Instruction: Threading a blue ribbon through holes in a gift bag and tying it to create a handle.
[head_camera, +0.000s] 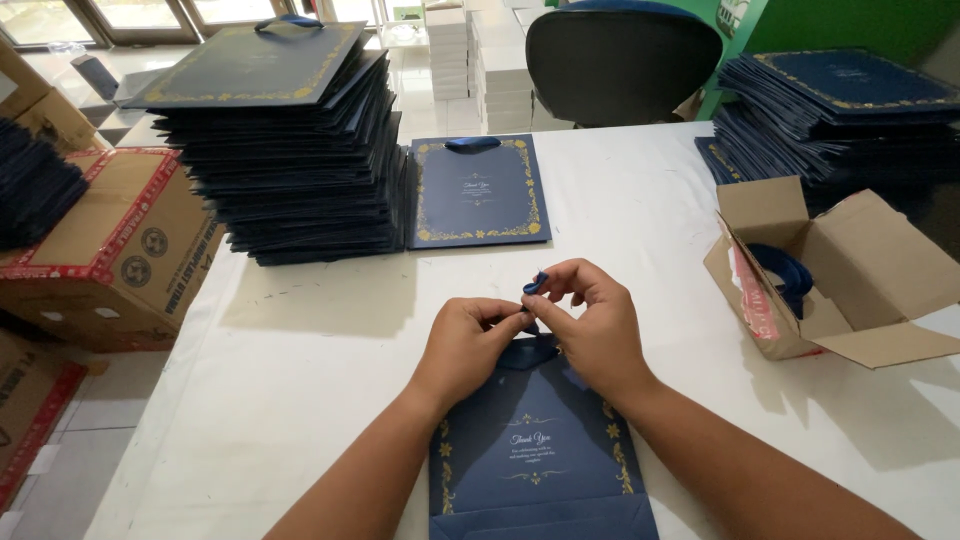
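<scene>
A flat navy paper bag (535, 455) with gold trim lies on the white table (330, 350) right in front of me. Both hands meet at its top edge. My left hand (468, 340) pinches a blue ribbon handle (536, 284) there, and my right hand (595, 325) grips the same ribbon from the other side, its loop sticking up between my fingers. Part of the ribbon is hidden under my fingers.
A tall stack of navy bags (290, 150) stands at the back left, one single bag (478, 192) beside it. Another stack (830, 110) sits back right. An open cardboard box (850, 275) with blue ribbons is at the right. Cardboard cartons (110, 250) and an office chair (620, 55) surround the table.
</scene>
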